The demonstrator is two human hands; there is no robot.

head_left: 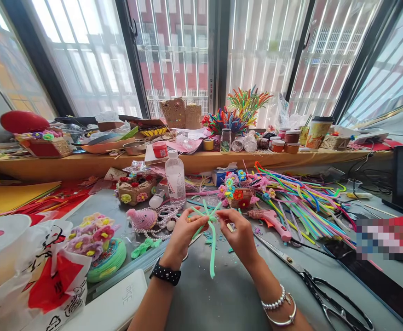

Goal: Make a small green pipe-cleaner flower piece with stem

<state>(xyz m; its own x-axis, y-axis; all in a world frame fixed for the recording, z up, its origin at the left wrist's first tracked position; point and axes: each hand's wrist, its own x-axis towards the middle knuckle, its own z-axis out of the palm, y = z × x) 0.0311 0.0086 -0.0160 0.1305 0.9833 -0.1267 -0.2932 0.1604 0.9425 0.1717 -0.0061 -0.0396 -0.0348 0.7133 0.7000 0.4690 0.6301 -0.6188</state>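
Between my hands is a light green bundle of pipe cleaners [213,250], crossed at the middle, with short arms fanning upward and one long strand hanging down. My left hand [187,225] pinches it from the left side. My right hand [236,227] has its thumb and forefinger closed at the tip of one arm on the right. Below lie green fuzz clippings on the grey tabletop [218,303]. Large scissors [308,276] rest to the right of my right hand, and a pink glue gun [272,223] lies just behind it.
Many loose coloured pipe cleaners [312,207] spread at back right. A water bottle [175,179], a pink crocheted toy [142,219] and a bead string stand behind my left hand. A flower-topped crochet piece [108,257], a white power bank [118,299] and a plastic bag sit left; a phone [370,280] lies right.
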